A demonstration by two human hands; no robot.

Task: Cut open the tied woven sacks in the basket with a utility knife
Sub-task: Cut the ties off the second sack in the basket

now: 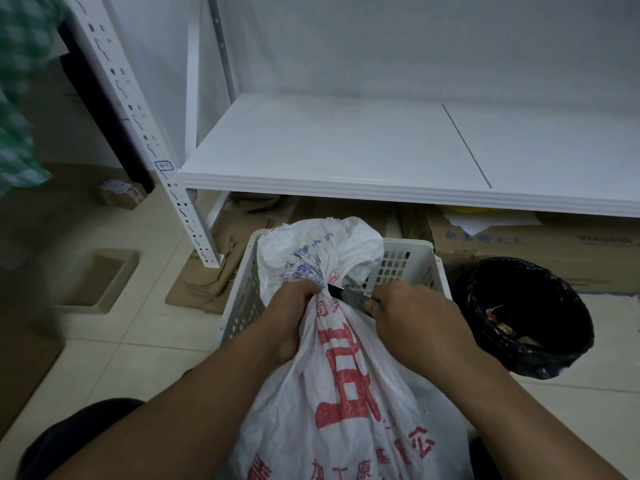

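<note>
A white woven sack with red and blue print stands in a white perforated plastic basket and leans toward me. Its neck is gathered and tied at about mid-height, with the loose top flaring above the tie. My left hand is closed around the neck just below the tie. My right hand grips a utility knife, whose dark tip touches the right side of the tied neck. The tie itself is hidden by my fingers.
A white metal shelf spans the back, with flattened cardboard boxes beneath it. A bin lined with a black bag stands right of the basket. The shelf's slotted upright stands left of the basket on the tiled floor.
</note>
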